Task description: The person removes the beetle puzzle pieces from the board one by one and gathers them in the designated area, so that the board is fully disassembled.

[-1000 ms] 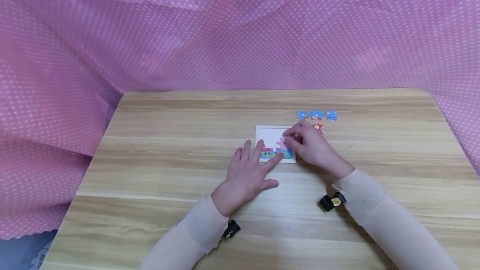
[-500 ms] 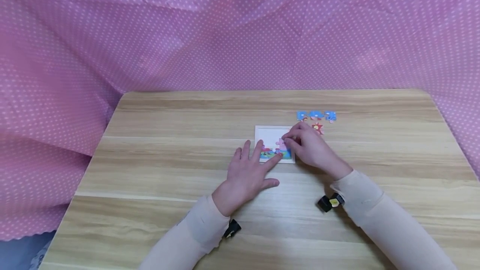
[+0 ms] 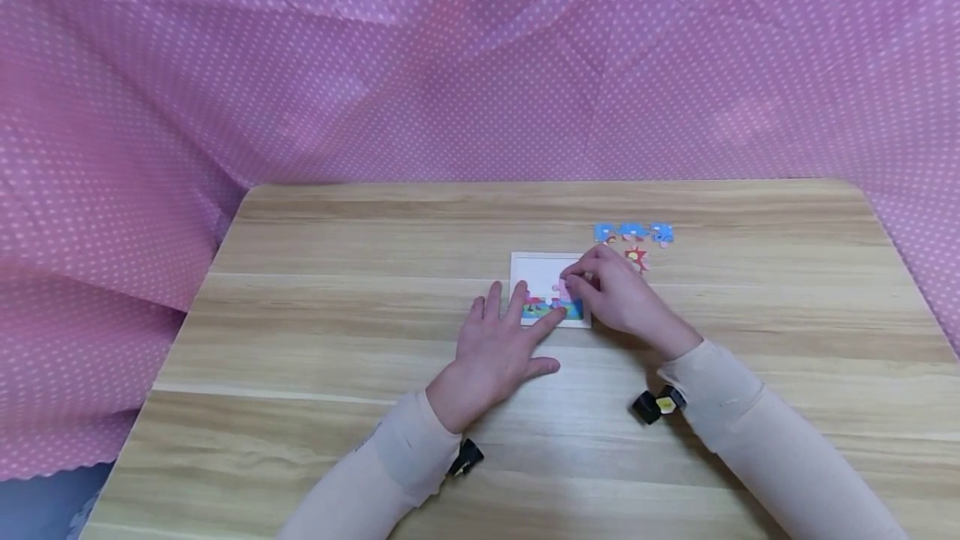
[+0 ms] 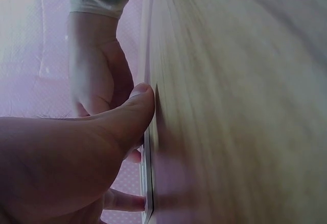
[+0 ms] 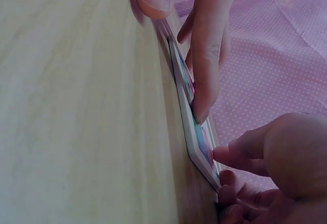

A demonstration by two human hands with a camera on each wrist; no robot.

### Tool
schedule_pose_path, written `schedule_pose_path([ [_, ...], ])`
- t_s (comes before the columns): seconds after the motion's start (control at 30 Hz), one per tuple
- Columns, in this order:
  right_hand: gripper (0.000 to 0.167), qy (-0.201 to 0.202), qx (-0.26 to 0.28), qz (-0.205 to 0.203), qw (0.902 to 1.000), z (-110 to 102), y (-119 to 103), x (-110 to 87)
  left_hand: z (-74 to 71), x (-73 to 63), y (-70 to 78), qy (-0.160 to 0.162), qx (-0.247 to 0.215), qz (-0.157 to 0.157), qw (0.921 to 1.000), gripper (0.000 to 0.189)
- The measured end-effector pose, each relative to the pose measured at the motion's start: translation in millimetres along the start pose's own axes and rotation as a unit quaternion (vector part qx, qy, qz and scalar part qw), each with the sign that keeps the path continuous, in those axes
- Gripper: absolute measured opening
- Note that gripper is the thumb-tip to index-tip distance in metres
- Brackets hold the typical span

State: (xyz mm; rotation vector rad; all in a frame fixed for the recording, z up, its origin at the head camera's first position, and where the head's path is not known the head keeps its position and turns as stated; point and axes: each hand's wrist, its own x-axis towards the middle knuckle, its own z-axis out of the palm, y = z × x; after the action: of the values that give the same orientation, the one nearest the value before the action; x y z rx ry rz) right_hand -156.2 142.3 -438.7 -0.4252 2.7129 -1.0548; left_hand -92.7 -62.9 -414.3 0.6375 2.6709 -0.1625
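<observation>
The frame (image 3: 547, 255) seems filled only below, the left hand (image 3: 491, 354) spreads over its edge, the right hand (image 3: 621, 294) pinches a pink piece (image 3: 564, 291), and blue pieces (image 3: 633, 230) and a sun piece (image 3: 636, 257) remain outside.

One left hand (image 3: 491, 352), one right hand (image 3: 622, 294) and one jigsaw tray (image 3: 540, 257) are seen.
Outside it, three blue puzzle pieces (image 3: 632, 229) and one red sun piece (image 3: 636, 257) are counted; two wrist cameras (image 3: 467, 457) are worn; inlaid pieces (image 3: 537, 308) are partly covered.
</observation>
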Motion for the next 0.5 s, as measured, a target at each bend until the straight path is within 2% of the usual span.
schedule_pose_path([
  [0.5, 0.019, -0.023, 0.037, 0.022, 0.9988, -1.7, -0.1, -1.7, 1.8, -3.2, 3.6, 0.013, 0.015, -0.004, 0.9998, 0.072],
])
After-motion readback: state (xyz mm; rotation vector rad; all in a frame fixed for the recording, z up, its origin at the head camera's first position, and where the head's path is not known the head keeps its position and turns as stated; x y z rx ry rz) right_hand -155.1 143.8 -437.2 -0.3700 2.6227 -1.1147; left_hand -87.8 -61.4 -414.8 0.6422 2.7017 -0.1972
